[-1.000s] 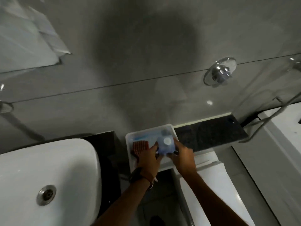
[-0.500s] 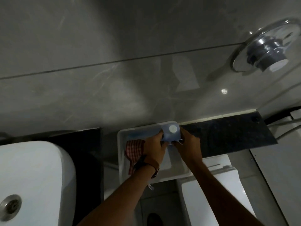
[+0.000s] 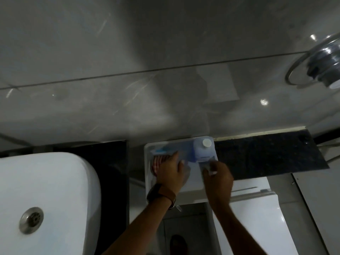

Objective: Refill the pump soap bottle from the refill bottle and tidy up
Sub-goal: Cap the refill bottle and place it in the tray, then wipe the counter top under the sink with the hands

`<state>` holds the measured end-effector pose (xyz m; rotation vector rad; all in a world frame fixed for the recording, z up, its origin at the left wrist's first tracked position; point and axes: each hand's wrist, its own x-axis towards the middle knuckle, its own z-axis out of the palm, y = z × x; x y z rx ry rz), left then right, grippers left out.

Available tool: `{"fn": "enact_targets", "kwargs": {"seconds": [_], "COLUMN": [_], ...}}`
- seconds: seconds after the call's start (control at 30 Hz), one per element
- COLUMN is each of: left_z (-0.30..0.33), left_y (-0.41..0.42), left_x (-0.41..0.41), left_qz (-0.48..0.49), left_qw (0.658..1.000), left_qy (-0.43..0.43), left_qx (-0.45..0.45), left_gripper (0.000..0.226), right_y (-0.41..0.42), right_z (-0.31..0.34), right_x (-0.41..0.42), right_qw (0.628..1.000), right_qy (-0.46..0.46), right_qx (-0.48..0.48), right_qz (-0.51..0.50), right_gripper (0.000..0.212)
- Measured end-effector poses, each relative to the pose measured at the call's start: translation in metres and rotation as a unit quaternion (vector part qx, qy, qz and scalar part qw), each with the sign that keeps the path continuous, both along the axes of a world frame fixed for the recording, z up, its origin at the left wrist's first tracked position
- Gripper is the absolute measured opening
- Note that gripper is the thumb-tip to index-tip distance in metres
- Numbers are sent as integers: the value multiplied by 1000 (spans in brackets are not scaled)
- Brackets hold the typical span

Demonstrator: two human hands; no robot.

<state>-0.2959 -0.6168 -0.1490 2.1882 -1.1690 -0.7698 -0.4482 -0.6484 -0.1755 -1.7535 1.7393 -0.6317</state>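
I saw the bottle, blue with a white cap, standing upright in the far right corner of the white tray, hard against the grey wall. My right hand was just near of it, motion-blurred, fingers curled at the bottle's near side; I could not tell whether they gripped it or only brushed it. My left hand, with a brown strap on the wrist, lay over the tray's left half, fingers stretched out flat and holding nothing, partly covering a red checked cloth. The tray sat between 2 dark counter slabs. The white sink with its metal drain lay well to the left. A chrome fitting stuck out of the wall at far right.
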Motion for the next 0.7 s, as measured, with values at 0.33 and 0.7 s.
{"fn": "enact_targets", "kwargs": {"seconds": [0.33,0.7], "left_z": [-18,-26], "left_y": [79,91], "left_x": [38,45], "left_qz": [57,68], "left_qw": [991,993], "left_qy": [-98,-21], "left_qx": [78,95], "left_gripper": [51,45], "right_y": [41,36], "right_z": [-7,-25], "right_x": [107,126], "right_qw": [954,939], "right_qy": [137,201], "right_qx": [102,114], "right_qz": [248,254], "right_gripper": [55,61]}}
